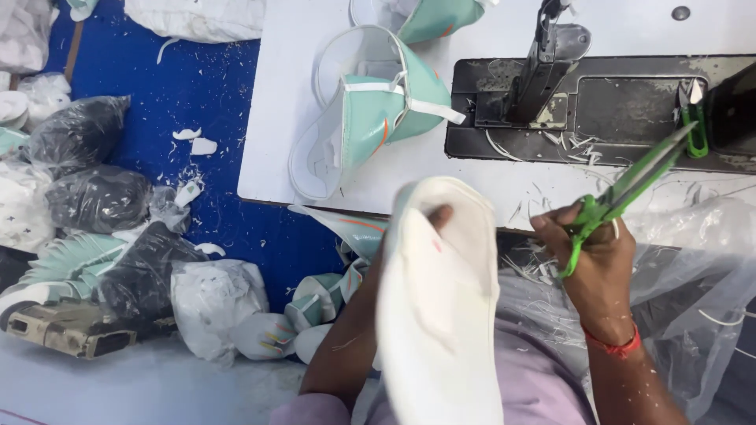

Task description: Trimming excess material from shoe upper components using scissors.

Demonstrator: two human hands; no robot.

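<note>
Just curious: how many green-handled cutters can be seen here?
2: green-handled thread snips in the right hand; small green-handled clippers resting on the black sewing machine base. Others may be hidden.

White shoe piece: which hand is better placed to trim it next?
Probably the right hand: it already grips the green scissors, blades pointing away over the table. The left hand is occupied holding up the white shoe piece.

Left hand (394, 260) holds a white shoe upper (441, 315) at 6 o'clock; right hand (594, 260) grips green scissors (622, 193) at 3 o'clock, blades toward the sewing machine (598, 110).
</note>
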